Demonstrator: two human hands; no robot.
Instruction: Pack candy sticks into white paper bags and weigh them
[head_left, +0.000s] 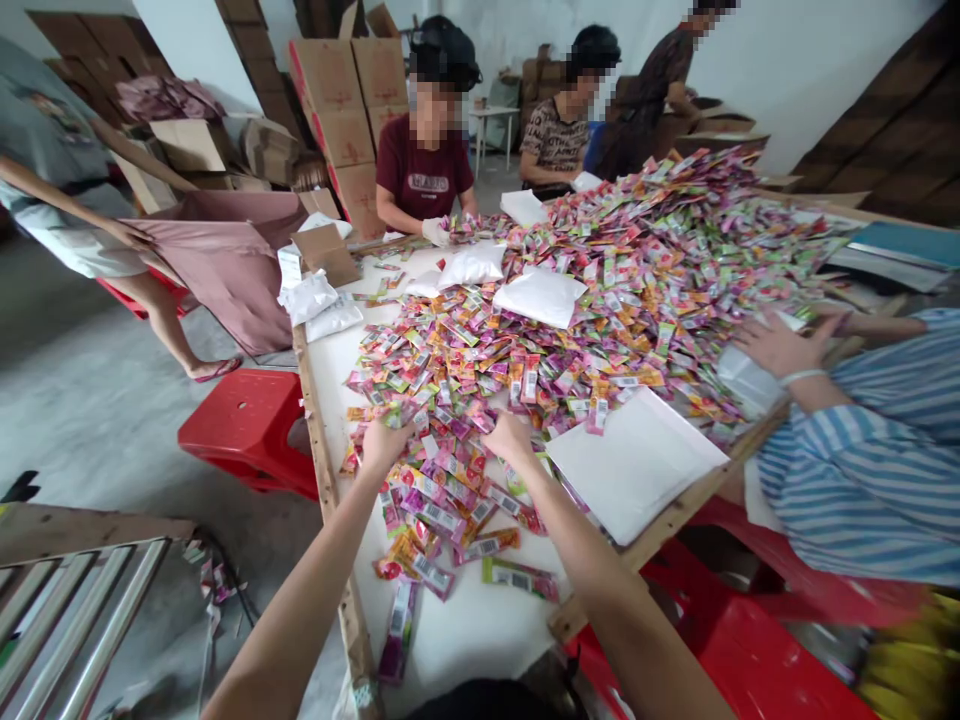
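Note:
My left hand (pixel 385 443) is at the near left part of a big heap of small colourful stick packets (pixel 450 385). Its fingers curl in among the packets and close on some of them, with the fingertips partly hidden. My right hand (pixel 508 438) reaches into the same heap a short way to the right, fingers bent round packets and slightly blurred. Between my forearms, loose packets (pixel 439 515) in pink, orange, purple and green lie spread on the white tabletop (pixel 465 620). A large white bag (pixel 637 460) lies flat to the right of my right hand.
White filled bags (pixel 540 295) rest on the heap. A wooden rim (pixel 330 500) edges the table. A red stool (pixel 240 420) stands left. At right, a co-worker's hand (pixel 787 345) touches a white bag. Other people work across the table (pixel 427 170). Cartons (pixel 337 110) are stacked behind.

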